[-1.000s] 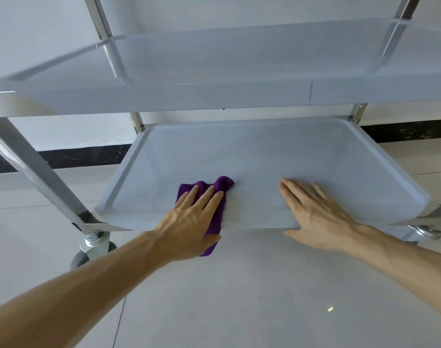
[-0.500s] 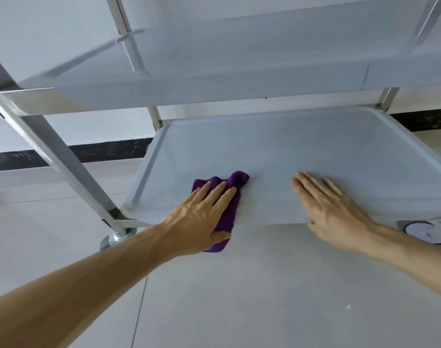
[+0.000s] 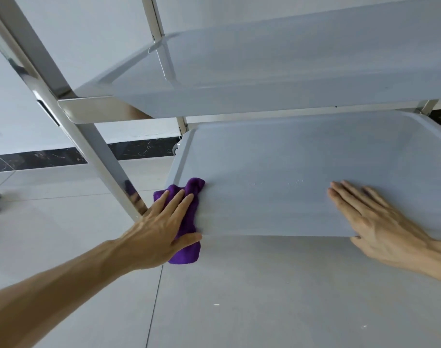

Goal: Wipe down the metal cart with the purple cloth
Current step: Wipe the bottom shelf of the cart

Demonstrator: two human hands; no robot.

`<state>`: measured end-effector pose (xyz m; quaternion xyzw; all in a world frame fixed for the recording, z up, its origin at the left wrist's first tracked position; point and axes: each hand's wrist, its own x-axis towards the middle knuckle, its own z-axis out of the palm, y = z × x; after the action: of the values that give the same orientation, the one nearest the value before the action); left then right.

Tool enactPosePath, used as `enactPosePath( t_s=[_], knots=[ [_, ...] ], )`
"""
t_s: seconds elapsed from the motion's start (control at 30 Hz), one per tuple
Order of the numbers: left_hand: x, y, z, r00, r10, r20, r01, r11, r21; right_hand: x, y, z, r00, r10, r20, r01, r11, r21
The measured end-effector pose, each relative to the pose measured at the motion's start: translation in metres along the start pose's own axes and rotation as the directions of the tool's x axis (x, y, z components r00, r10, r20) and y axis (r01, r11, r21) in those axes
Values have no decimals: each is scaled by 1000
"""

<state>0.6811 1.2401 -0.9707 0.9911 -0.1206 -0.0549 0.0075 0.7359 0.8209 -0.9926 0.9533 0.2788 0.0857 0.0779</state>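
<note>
The metal cart's bottom shelf [image 3: 277, 156] is a pale grey tray seen from above, with a second shelf [image 3: 264, 71] over it. The purple cloth [image 3: 189, 222] lies bunched over the bottom shelf's near left corner and hangs past the front rim. My left hand [image 3: 164, 227] presses flat on the cloth, fingers stretched forward, thumb against the rim. My right hand [image 3: 380, 227] lies flat and open on the shelf's near right part, palm over the front rim, holding nothing.
A shiny steel post [image 3: 83, 131] slants down just left of the cloth and my left hand. A back post [image 3: 159, 28] rises behind. Pale floor tiles [image 3: 264, 297] lie below, with a dark baseboard strip [image 3: 38, 159] along the white wall.
My left hand has slid the cloth leftward along the front of the bottom shelf into its left corner. The right hand has stayed flat on the shelf, and the view has shifted left.
</note>
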Motion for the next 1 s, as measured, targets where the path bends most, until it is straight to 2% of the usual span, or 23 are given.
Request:
enactPosePath(
  t_s=[0.27, 0.47, 0.6, 0.7, 0.87, 1.0],
  knots=[
    [21, 10, 3, 997, -69, 27, 72, 991, -117, -16, 4, 5, 999, -16, 39, 14, 999, 29],
    [83, 5, -2, 969, -247, 16, 243, 937, -250, -14, 4, 5, 999, -9, 38, 7, 999, 50],
    [121, 28, -7, 951, -308, 1, 297, 918, -261, -15, 6, 7, 999, -19, 46, 16, 998, 60],
    [141, 77, -11, 973, -232, 16, 222, 905, -363, -16, 5, 6, 999, -23, 39, 20, 997, 68],
    [136, 170, -3, 997, 80, -18, -81, 935, -344, -21, 5, 5, 998, -60, 24, 58, 997, 49],
    [127, 157, 0, 993, 107, -56, -119, 932, -342, -23, -1, 4, 997, -71, 7, 70, 997, 23]
  ],
)
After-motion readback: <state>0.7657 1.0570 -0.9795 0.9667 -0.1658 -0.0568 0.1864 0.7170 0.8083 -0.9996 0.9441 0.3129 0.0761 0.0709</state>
